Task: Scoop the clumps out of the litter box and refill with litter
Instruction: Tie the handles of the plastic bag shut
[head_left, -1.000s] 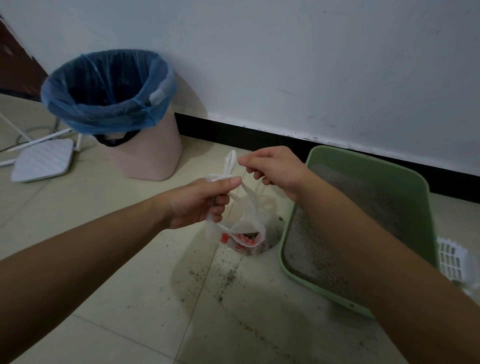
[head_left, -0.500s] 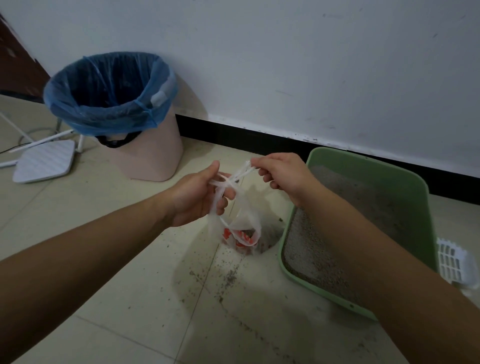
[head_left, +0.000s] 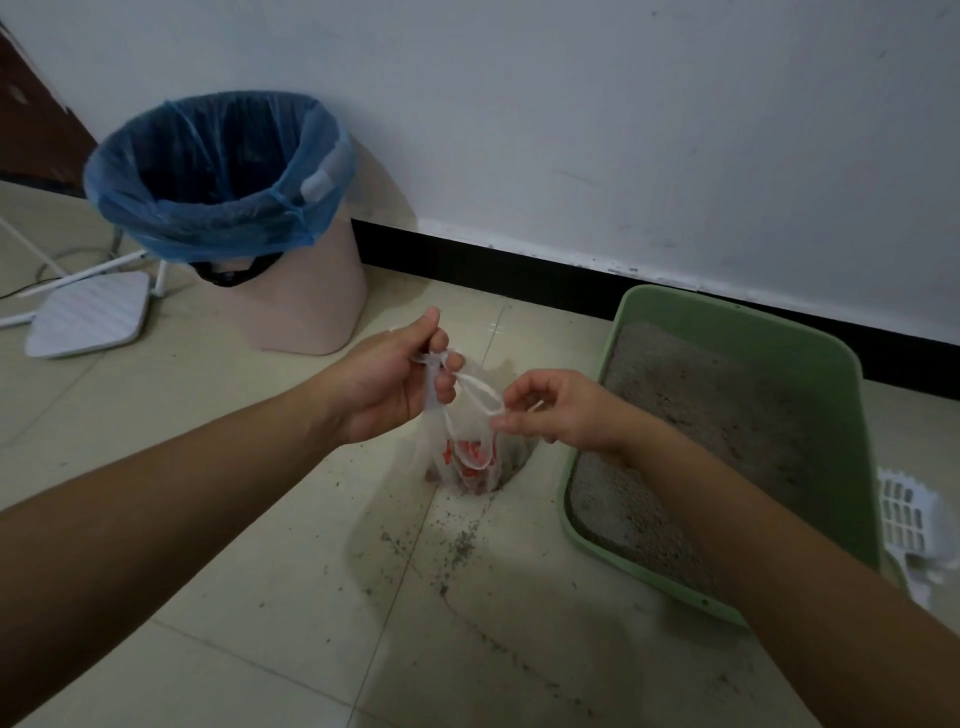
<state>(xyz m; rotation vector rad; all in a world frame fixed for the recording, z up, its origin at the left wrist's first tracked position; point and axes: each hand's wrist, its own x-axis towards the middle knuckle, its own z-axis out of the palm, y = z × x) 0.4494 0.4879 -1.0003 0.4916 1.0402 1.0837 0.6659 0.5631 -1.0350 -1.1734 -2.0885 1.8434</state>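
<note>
A small clear plastic bag (head_left: 467, 457) with red print stands on the tiled floor between the bin and the litter box. My left hand (head_left: 395, 384) grips one twisted handle of the bag, thumb up. My right hand (head_left: 556, 410) pinches the other handle, which loops between both hands. The green litter box (head_left: 737, 343) sits to the right against the wall, holding grey litter (head_left: 717, 415). A white slotted scoop (head_left: 909, 514) lies at the box's right side, partly cut off by the frame edge.
A pink bin (head_left: 306, 306) lined with a blue bag (head_left: 218, 171) stands at the left by the wall. A white router (head_left: 88, 317) with antennas and cables lies further left. Spilled litter grains (head_left: 457, 545) dot the floor below the bag.
Both hands have worked the bag's handles: my right hand dropped lower and to the right, drawing one handle into a loop, while my left hand rose with its thumb up.
</note>
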